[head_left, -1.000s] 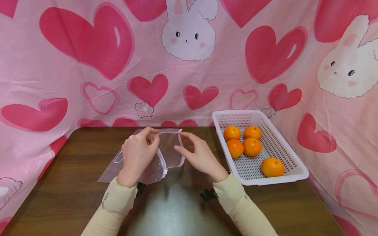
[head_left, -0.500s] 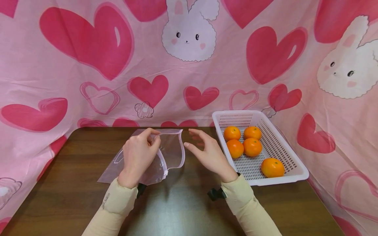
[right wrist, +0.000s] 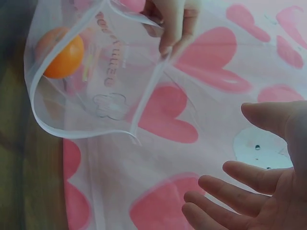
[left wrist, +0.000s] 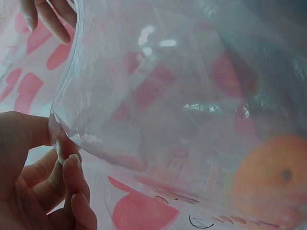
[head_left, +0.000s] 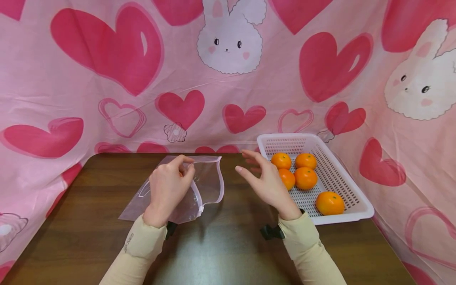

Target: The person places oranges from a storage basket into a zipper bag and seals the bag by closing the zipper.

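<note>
My left hand (head_left: pixel 165 190) pinches the upper edge of a clear slider zip bag (head_left: pixel 211 184) at the left middle of the table. The bag's mouth gapes to the right, its white slider at the near corner. Inside the bag an orange mandarin (right wrist: pixel 60 51) shows in the right wrist view, hidden behind the left hand in the head view. In the left wrist view, thumb and fingers hold the thin plastic (left wrist: pixel 144 96). My right hand (head_left: pixel 272 186) is empty, fingers spread and slightly bent, between the bag and a white basket (head_left: pixel 333 170), overlapping the basket's left side in the head view.
Several mandarins (head_left: pixel 305 178) lie in the perforated basket at the right of the dark wooden table (head_left: pixel 228 253). One mandarin (head_left: pixel 330 203) sits apart near its front. A pink cloth with hearts and rabbits (head_left: pixel 228 87) hangs behind and along both sides.
My right hand has let go of the bag's edge and moved right toward the basket. My left hand stays at the bag, which keeps its place with its mouth gaping.
</note>
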Demonstrator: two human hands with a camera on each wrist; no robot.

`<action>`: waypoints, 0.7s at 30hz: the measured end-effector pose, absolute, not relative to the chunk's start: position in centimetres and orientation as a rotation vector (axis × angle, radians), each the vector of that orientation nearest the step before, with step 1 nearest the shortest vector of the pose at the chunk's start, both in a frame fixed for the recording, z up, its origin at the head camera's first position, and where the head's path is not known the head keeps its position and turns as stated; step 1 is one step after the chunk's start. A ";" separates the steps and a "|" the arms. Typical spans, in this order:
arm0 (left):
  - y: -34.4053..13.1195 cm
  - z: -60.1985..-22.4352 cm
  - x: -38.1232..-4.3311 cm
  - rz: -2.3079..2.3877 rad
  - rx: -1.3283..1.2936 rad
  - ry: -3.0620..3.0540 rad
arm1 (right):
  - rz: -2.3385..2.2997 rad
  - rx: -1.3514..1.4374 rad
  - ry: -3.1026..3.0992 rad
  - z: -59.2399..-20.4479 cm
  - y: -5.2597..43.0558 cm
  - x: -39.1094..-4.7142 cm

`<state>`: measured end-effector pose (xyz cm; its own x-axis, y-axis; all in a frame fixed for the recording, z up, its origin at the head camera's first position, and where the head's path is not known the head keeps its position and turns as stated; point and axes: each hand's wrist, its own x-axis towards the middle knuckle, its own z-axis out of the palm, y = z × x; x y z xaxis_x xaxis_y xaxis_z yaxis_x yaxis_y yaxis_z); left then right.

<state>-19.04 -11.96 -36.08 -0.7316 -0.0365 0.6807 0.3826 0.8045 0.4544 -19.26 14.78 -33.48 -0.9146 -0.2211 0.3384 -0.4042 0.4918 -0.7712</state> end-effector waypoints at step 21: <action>-12.0 -36.1 -19.0 -0.778 -0.262 -2.295 | 1.304 0.439 -2.559 -31.8 18.2 -18.5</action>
